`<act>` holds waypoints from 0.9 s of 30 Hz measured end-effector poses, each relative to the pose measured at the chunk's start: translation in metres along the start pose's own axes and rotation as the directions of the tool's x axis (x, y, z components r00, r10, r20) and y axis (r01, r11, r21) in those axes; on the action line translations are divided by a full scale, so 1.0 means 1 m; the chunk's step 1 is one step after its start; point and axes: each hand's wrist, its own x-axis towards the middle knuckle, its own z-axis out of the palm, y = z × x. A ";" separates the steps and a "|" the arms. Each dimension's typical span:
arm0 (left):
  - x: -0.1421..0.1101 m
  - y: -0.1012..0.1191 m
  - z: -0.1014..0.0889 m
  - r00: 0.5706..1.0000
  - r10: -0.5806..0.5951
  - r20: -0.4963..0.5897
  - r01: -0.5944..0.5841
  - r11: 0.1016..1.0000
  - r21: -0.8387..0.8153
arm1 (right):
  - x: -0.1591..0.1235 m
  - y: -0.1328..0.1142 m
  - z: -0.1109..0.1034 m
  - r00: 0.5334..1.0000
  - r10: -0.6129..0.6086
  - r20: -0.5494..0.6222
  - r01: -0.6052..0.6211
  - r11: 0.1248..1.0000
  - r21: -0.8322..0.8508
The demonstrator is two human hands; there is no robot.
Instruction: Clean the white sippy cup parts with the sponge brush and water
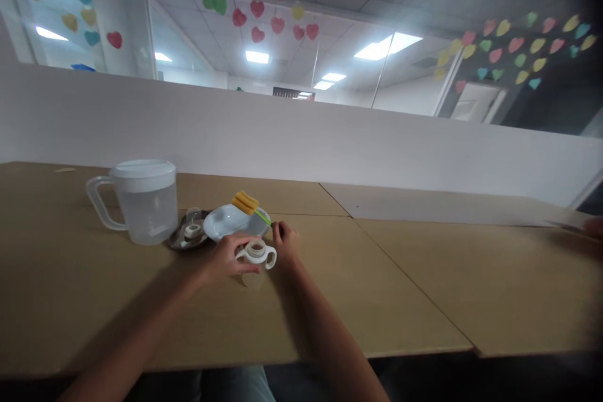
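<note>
Just below the centre of the frame, the left hand (233, 255) curls round the left side of the bottle (257, 252), thumb low and fingers over the white collar. The bottle stands mouth up, its right handle free; whether its base touches the counter (414, 264) I cannot tell. The right hand (285, 240), just beyond it, pinches the green stem of the brush (245, 202), whose yellow sponge head hangs over the bowl (221, 223).

The bottle looks like thin plastic: light, fairly stiff, unlikely to shatter, probably slippery if wet. The collar or the two side handles should give the surest hold; the clear body seems smoother. The brush should be light too, its head soft and squashy, so the stem is the place to grip.

Left of the bowl, the tray (175, 244) carries a white-ringed part (192, 230); the lidded pitcher (148, 210) stands beside it.
</note>
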 end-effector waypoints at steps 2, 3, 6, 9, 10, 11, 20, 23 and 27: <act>0.003 -0.001 -0.002 0.998 -0.055 -0.038 0.050 0.990 -0.133 | 0.000 -0.001 0.000 1.000 0.012 -0.023 -0.011 0.999 0.048; 0.004 -0.002 -0.005 0.994 -0.086 -0.072 0.070 0.977 -0.202 | 0.001 -0.002 0.000 0.999 0.016 -0.036 -0.013 0.997 0.082; 0.007 -0.008 -0.018 0.954 -0.202 -0.224 0.103 0.916 -0.387 | 0.003 -0.005 -0.002 0.996 0.026 -0.080 -0.013 0.987 0.161; 0.011 -0.015 -0.032 0.866 -0.305 -0.395 0.091 0.875 -0.476 | 0.005 -0.012 -0.009 0.991 0.046 -0.128 -0.021 0.981 0.194; 0.012 -0.017 -0.035 0.831 -0.330 -0.448 0.090 0.875 -0.476 | 0.005 -0.015 -0.012 0.988 0.045 -0.147 -0.015 0.979 0.203; 0.013 -0.020 -0.037 0.790 -0.345 -0.507 0.091 0.883 -0.460 | 0.004 -0.019 -0.015 0.985 0.036 -0.167 0.000 0.977 0.214; 0.006 -0.049 -0.053 0.594 0.086 -0.800 0.238 0.931 0.277 | -0.005 -0.032 -0.010 0.795 -0.601 -0.086 0.599 0.799 -0.047; 0.001 -0.057 -0.058 0.617 0.203 -0.760 0.278 0.848 0.452 | -0.004 -0.031 -0.008 0.667 -0.729 -0.150 0.719 0.684 -0.127; -0.003 -0.058 -0.059 0.683 0.307 -0.662 0.226 0.774 0.592 | -0.006 -0.031 -0.008 0.622 -0.767 -0.154 0.755 0.640 -0.139</act>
